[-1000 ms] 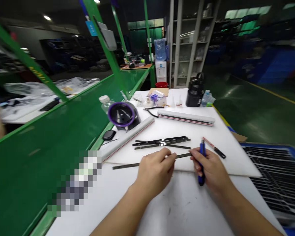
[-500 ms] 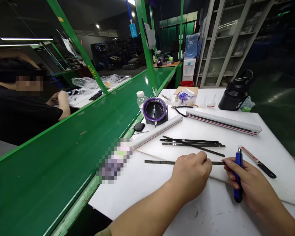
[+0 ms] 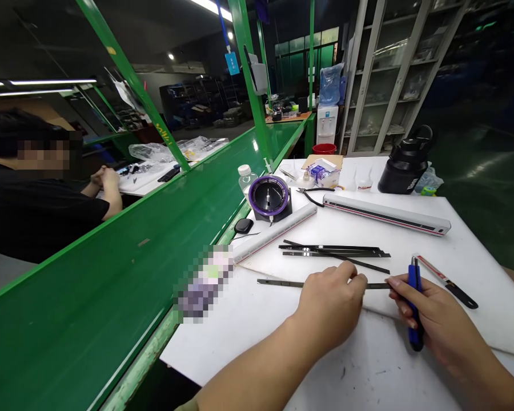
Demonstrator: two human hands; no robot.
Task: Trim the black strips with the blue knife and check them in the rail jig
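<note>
We find the left hand (image 3: 332, 298) curled nearly closed over a dark strip (image 3: 279, 283), its knuckles up; the strip runs in at one side of the hand and out at the other, though the fingertips are hidden from us and we cannot tell exactly how they grip. We find the right hand (image 3: 432, 308) partly closed; its thumb and forefinger meet at the strip's right end, while a blue knife (image 3: 414, 314) is held upright in the same hand, its metal tip pointing away from the person.

We note the strip lying crosswise near the front edge of a white board (image 3: 415, 245) on the table (image 3: 231, 342); just beyond it lies a loose pile of similar strips (image 3: 332, 250), some crossing others; to the right of the blue knife, a second knife (image 3: 462, 295) with a black handle lies slantwise.

Farther back we record two toy train cars (image 3: 388, 214), well apart at their near ends; pliers (image 3: 312, 195) with dark handles lie near their far ends; a purple-rimmed fan (image 3: 269, 195) stands to the left; a black bottle (image 3: 402, 168) stands at the back right.
</note>
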